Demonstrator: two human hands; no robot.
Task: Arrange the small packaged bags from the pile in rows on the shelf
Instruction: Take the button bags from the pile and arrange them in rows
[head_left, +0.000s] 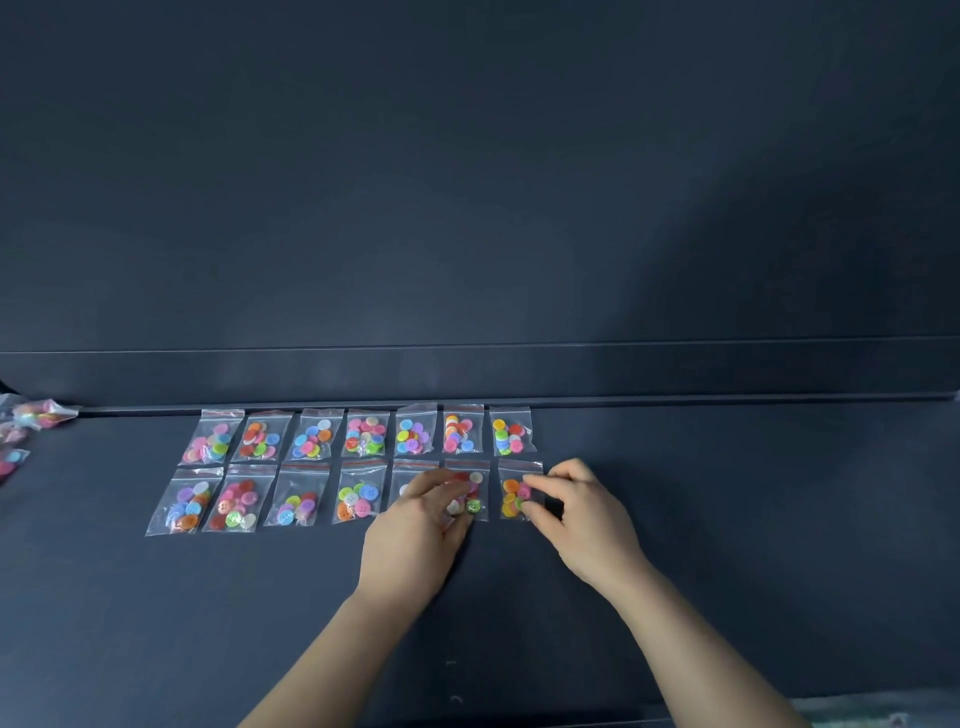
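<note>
Finishing the front row (296, 499) on the shelf (727, 545). Pinching the sixth bag (474, 491) in the left grip (415, 530) and the end bag (511, 493) in the right grip (587, 519), both lying flat, long axes running near-to-far, red seals pointing at the back wall. Probably needing squaring next against the back row (363, 431), then reaching far left for the pile (36, 415).

I have a single view to work from: the head camera, worn by the person, facing forward and tilted down onto the dark shelf (727, 519). It sits near, at arm's reach. Both forearms enter from the bottom edge, with the left hand (415, 525) and right hand (587, 519) just below centre. The back wall (467, 182) fills the upper half. The pile (44, 413) is cropped at the left edge.
</note>
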